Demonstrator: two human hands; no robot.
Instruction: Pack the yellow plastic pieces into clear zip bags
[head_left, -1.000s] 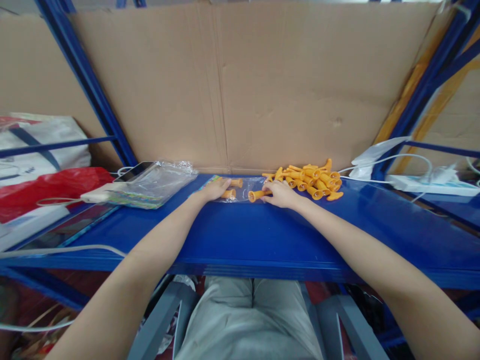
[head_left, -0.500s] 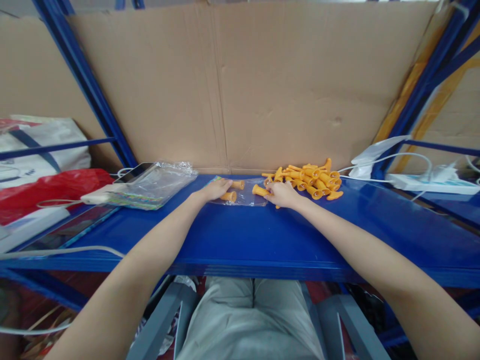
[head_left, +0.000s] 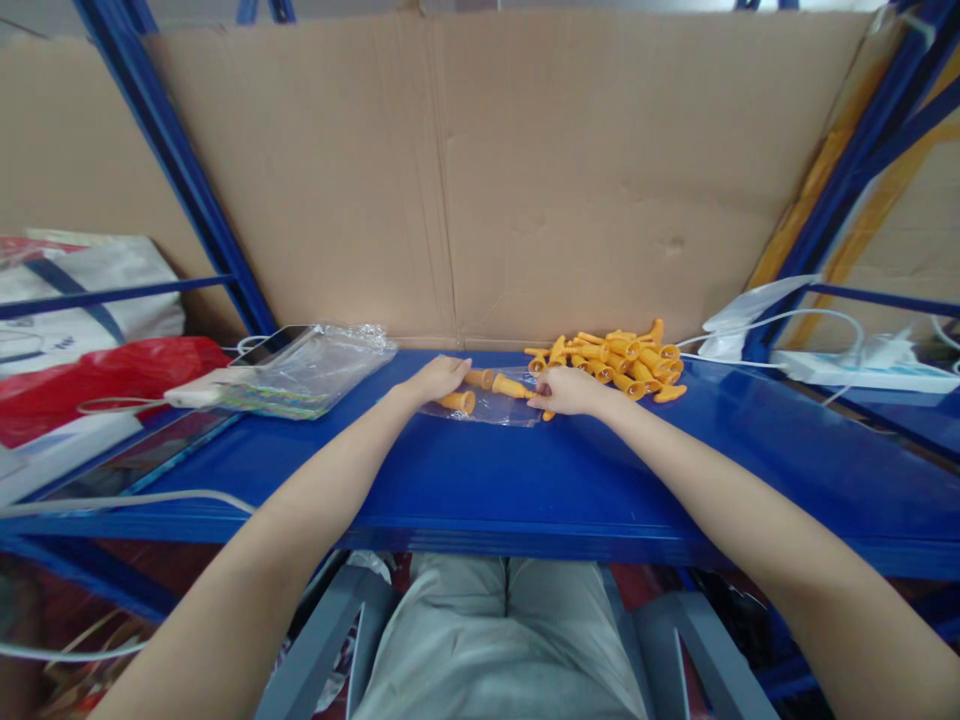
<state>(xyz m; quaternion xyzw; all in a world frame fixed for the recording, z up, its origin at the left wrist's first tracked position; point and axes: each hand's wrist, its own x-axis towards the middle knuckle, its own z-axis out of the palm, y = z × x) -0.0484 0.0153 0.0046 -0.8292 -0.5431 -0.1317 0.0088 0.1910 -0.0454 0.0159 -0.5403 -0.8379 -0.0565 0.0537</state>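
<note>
Orange horn piece (head_left: 511, 387): out in the middle over the clear bag (head_left: 499, 408), flared end towards the left; looks like light, stiff plastic, smooth enough to roll, unlikely to break. Best hold, I'd say, is the narrow stem, leaving the flare free.
Right hand (head_left: 566, 390): fingers closed on that stem, thumb side low, just in front of the pile.
Clear bag: flat and glossy, probably flimsy and slippery, so pin it near its edge; its mouth is hard to make out, and whether the held piece lies inside or on top, I can't tell.
Left hand (head_left: 442, 378): resting over the bag's left part; pinching or merely pressing, no telling from here.
Two bagged horns (head_left: 459, 402): flares peeking out by the left fingers, stems hidden beneath.
Orange tip under the right hand (head_left: 549, 415): same piece or another? Unclear.
Orange pile (head_left: 630, 365): heaped to the right on the blue tabletop (head_left: 480, 470), pieces overlapping, beyond counting.
</note>
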